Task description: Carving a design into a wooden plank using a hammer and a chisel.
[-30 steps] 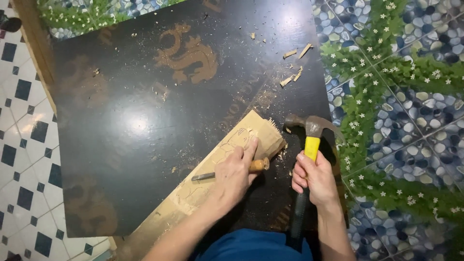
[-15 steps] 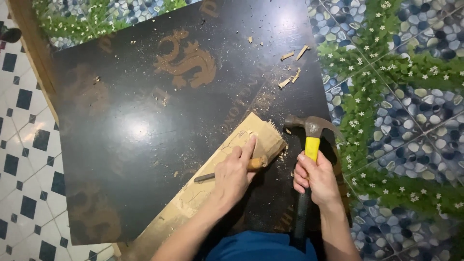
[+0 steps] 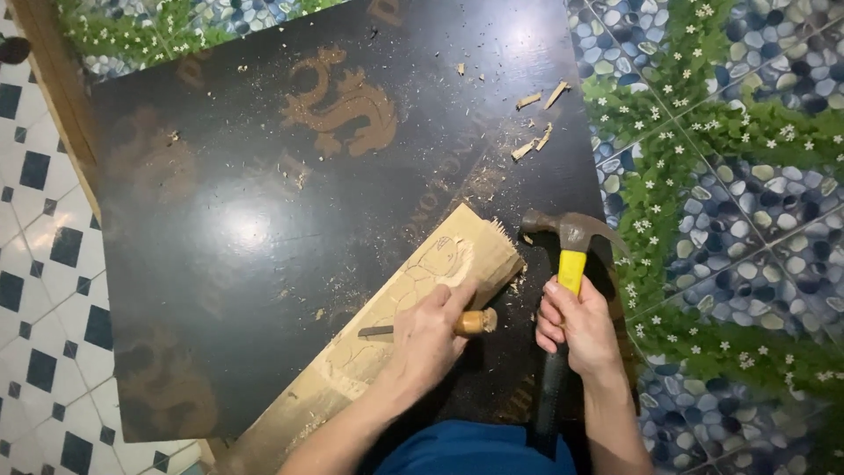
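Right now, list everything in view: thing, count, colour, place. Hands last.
wooden plank: one, pale tan, diagonal on the board
chisel: one, wooden handle, dark blade, across the plank
hammer: one, grey head, yellow and black handle, right of the plank
black board: one, brown dragon print, on the floor
wood chips: several, tan, upper right of the board
left hand: grips the chisel
right hand: grips the hammer handle
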